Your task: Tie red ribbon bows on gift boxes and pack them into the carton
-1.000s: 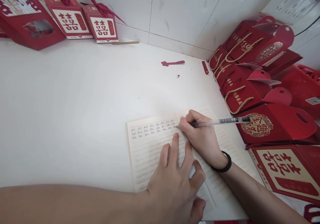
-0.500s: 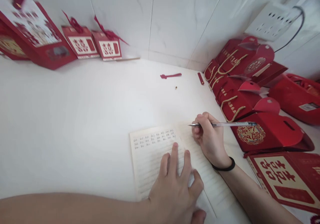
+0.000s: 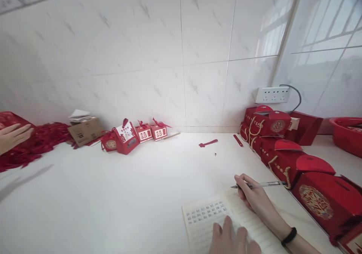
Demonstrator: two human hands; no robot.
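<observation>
An open lined notebook (image 3: pixel 206 212) with a few rows of small writing lies on the white counter at the bottom of the view. My left hand (image 3: pixel 230 239) lies flat on its page, fingers stretched out, partly cut off by the frame edge. My right hand (image 3: pixel 253 195), with a black band at the wrist, is closed around a clear pen (image 3: pixel 261 185) held just above the right page, tip pointing left and clear of the paper.
Red gift boxes with gold rope handles (image 3: pixel 279 152) line the right side. Small red boxes (image 3: pixel 144 133) and a cardboard box (image 3: pixel 85 130) stand by the tiled wall. Another person's hand (image 3: pixel 13 136) rests on red tassels (image 3: pixel 36 142) at left. A wall socket (image 3: pixel 272 94) and a red basin (image 3: pixel 346 133) are at right.
The camera has tilted up, showing much more wall and the far counter. My right hand lifted the pen tip off the page and drew back to the right. My left hand stays on the notebook.
</observation>
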